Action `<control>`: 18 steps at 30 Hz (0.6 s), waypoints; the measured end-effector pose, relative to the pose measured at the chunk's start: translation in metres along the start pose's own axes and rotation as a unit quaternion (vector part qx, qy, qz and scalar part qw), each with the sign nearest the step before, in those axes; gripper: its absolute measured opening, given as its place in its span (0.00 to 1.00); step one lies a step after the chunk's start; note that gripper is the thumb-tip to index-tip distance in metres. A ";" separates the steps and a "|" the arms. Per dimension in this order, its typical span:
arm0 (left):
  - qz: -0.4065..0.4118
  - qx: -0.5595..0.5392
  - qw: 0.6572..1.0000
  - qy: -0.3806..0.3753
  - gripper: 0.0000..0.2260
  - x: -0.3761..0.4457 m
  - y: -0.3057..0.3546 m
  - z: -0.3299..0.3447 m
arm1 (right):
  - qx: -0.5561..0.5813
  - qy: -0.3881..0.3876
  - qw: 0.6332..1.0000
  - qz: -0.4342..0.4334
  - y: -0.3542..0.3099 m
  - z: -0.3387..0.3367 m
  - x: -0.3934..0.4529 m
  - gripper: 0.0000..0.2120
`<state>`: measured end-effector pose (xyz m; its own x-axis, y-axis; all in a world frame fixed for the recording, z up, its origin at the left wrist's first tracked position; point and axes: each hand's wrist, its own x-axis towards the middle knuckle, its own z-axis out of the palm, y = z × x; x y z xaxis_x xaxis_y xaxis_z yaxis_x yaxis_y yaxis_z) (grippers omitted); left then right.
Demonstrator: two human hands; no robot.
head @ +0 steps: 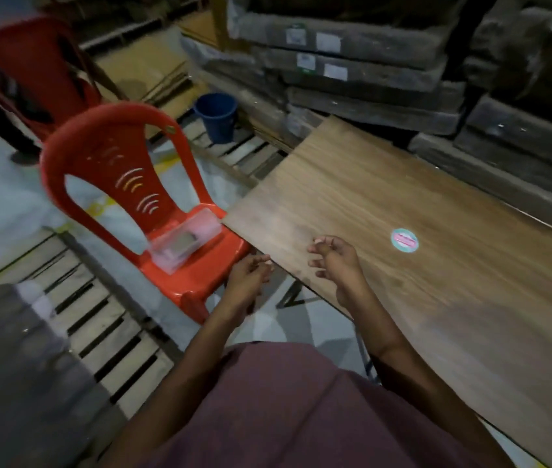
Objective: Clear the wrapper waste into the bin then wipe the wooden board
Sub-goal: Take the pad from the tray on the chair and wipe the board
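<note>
A large wooden board [386, 211] lies flat, filling the right half of the view, with a round teal and pink sticker [404, 240] on it. My right hand [333, 263] hovers over the board's near left corner, fingers loosely curled and holding nothing. My left hand [249, 276] hangs just off the board's left edge, beside the red chair, fingers relaxed and empty. A dark blue bucket [216, 117] stands on the floor past the board's far left corner. No wrapper is visible in either hand; the picture is blurred.
A red plastic chair [116, 184] stands left of the board with a clear plastic box [185, 243] on its seat. A second red chair [24, 62] is behind it. Wooden pallets [105, 332] cover the floor. Wrapped stacks of boards [352, 55] rise at the back.
</note>
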<state>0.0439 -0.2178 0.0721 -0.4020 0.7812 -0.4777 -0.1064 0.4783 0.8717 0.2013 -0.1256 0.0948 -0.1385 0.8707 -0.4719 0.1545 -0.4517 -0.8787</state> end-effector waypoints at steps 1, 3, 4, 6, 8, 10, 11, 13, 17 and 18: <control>0.008 -0.003 1.000 0.015 0.07 0.008 0.006 -0.020 | -0.013 -0.014 1.000 -0.001 -0.005 0.022 0.008 0.05; 0.015 0.003 0.999 0.041 0.07 0.026 0.012 -0.056 | -0.044 -0.053 0.998 -0.001 -0.011 0.066 0.022 0.04; 0.012 0.006 0.999 0.051 0.07 0.035 0.015 -0.073 | -0.064 -0.067 0.996 -0.003 -0.014 0.086 0.029 0.05; 0.004 0.014 0.998 0.059 0.07 0.053 0.017 -0.103 | -0.109 -0.089 0.990 -0.011 -0.016 0.124 0.044 0.06; -0.005 0.027 0.997 0.068 0.07 0.075 0.017 -0.129 | -0.160 -0.117 0.980 -0.015 -0.018 0.159 0.062 0.05; -0.028 0.018 0.995 0.096 0.07 0.099 0.016 -0.153 | -0.199 -0.146 0.969 -0.008 -0.019 0.190 0.082 0.02; -0.042 0.009 0.992 0.115 0.07 0.111 0.015 -0.163 | -0.216 -0.158 0.963 -0.004 -0.019 0.205 0.092 0.01; -0.067 -0.005 0.986 0.155 0.06 0.134 0.014 -0.180 | -0.243 -0.185 0.952 0.003 -0.020 0.236 0.112 0.05; -0.127 0.001 0.977 0.172 0.08 0.187 0.000 -0.207 | -0.262 -0.226 0.938 0.027 -0.015 0.298 0.161 0.08; -0.140 -0.001 0.975 0.172 0.07 0.201 -0.005 -0.214 | -0.271 -0.232 0.933 0.038 -0.009 0.314 0.177 0.09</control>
<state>-0.2306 -0.1494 -0.0049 -0.6375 0.4391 -0.6330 -0.2575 0.6530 0.7123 -0.1313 -0.0286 -0.0037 -0.4960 0.6049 -0.6229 0.6364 -0.2348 -0.7347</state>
